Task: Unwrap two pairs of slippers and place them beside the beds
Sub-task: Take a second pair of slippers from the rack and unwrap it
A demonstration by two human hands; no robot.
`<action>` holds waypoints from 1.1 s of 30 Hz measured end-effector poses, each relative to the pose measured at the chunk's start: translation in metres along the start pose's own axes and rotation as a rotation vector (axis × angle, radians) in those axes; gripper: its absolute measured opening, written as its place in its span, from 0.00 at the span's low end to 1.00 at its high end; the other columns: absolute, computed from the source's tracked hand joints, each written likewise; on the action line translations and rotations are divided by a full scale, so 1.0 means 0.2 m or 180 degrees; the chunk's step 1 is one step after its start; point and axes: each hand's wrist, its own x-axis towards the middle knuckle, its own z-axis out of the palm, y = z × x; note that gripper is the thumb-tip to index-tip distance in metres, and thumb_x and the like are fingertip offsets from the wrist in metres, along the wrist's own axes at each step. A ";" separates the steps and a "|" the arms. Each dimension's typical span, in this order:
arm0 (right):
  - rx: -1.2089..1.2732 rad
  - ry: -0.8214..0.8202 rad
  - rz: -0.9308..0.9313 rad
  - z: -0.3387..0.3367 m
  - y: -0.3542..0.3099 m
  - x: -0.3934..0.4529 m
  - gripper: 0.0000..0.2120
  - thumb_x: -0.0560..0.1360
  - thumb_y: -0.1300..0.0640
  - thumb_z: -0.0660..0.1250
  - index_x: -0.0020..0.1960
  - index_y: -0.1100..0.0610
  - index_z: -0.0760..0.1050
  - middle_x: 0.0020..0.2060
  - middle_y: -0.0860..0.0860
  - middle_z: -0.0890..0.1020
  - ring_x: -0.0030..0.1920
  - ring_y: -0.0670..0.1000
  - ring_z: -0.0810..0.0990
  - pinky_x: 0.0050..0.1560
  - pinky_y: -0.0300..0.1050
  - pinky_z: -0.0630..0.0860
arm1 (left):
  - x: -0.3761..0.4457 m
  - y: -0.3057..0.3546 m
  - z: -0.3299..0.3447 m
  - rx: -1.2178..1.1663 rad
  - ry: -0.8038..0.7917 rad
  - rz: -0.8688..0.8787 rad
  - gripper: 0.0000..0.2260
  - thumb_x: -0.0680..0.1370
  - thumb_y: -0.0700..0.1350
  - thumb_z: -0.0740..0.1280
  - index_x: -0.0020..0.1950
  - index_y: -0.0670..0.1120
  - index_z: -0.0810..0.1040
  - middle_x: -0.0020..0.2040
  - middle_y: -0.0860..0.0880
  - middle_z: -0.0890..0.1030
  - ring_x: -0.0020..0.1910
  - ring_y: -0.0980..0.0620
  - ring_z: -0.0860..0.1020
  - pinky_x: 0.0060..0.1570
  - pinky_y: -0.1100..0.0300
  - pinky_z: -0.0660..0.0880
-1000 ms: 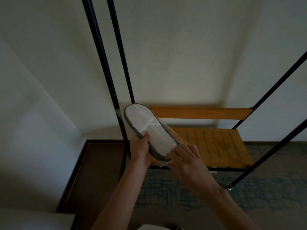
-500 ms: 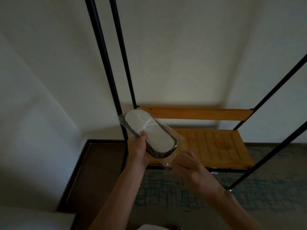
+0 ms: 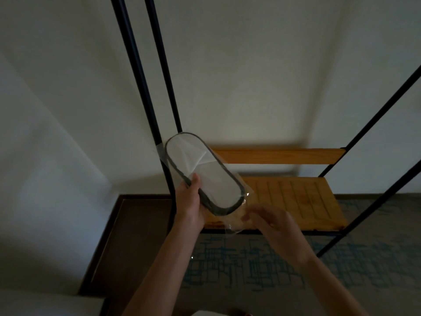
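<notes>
A white slipper pair with a dark grey edge (image 3: 205, 174) sits inside a clear plastic wrapper (image 3: 237, 222), held in the air in front of a rack. My left hand (image 3: 190, 201) grips the pack from its left side, thumb on top. My right hand (image 3: 271, 226) is at the wrapper's loose lower end, fingers blurred and pinching the plastic. The slippers lie flat against each other, toe end up and to the left. No second pack is in view.
A black metal rack (image 3: 145, 87) with a wooden slatted shelf (image 3: 296, 201) stands against the wall right behind the pack. Grey carpet with a blue pattern (image 3: 250, 265) covers the floor; a dark brown floor strip (image 3: 127, 236) lies to the left. White bedding shows at the bottom left.
The pack has tilted and shifted slightly right and down. My right hand slid from the slipper's heel down to the wrapper's loose end, which now hangs stretched below the slippers.
</notes>
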 end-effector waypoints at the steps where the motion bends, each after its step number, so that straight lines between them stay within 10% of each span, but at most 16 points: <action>1: 0.0226 0.0048 0.0178 0.01 -0.01 0.01 0.08 0.78 0.58 0.65 0.49 0.51 0.82 0.39 0.45 0.85 0.37 0.42 0.82 0.38 0.37 0.78 | 0.00 -0.01 0.01 0.0030 -0.0032 0.0007 0.15 0.80 0.45 0.63 0.67 0.43 0.74 0.57 0.44 0.81 0.55 0.45 0.80 0.50 0.51 0.80; 11: 0.1589 0.0537 0.1090 0.06 -0.02 0.09 0.08 0.75 0.54 0.69 0.42 0.59 0.80 0.20 0.44 0.76 0.22 0.40 0.71 0.24 0.31 0.67 | -0.05 -0.14 0.04 0.0168 -0.0479 0.0097 0.16 0.81 0.47 0.62 0.67 0.46 0.74 0.60 0.45 0.82 0.59 0.46 0.80 0.62 0.42 0.75; 18: 0.1644 0.0245 0.1030 0.03 0.07 0.07 0.05 0.77 0.58 0.66 0.48 0.59 0.79 0.25 0.42 0.80 0.27 0.39 0.77 0.27 0.30 0.71 | 0.02 -0.03 -0.02 -0.0518 -0.0531 -0.0350 0.23 0.79 0.61 0.58 0.67 0.48 0.73 0.57 0.42 0.83 0.59 0.41 0.79 0.58 0.44 0.76; 25: 0.1691 0.0075 0.1319 0.02 0.17 0.04 0.13 0.75 0.57 0.69 0.58 0.58 0.80 0.50 0.49 0.86 0.51 0.47 0.84 0.48 0.38 0.77 | 0.15 -0.04 -0.02 -0.0642 -0.0220 -0.0324 0.21 0.82 0.56 0.51 0.64 0.46 0.75 0.57 0.42 0.81 0.58 0.43 0.78 0.63 0.47 0.73; 33: 0.1687 -0.0064 0.1470 0.04 0.25 0.02 0.12 0.75 0.59 0.69 0.58 0.57 0.79 0.49 0.49 0.86 0.50 0.46 0.84 0.45 0.35 0.79 | 0.21 -0.09 0.01 -0.0550 0.0096 -0.0364 0.16 0.84 0.52 0.52 0.54 0.45 0.76 0.48 0.44 0.80 0.48 0.46 0.79 0.54 0.49 0.76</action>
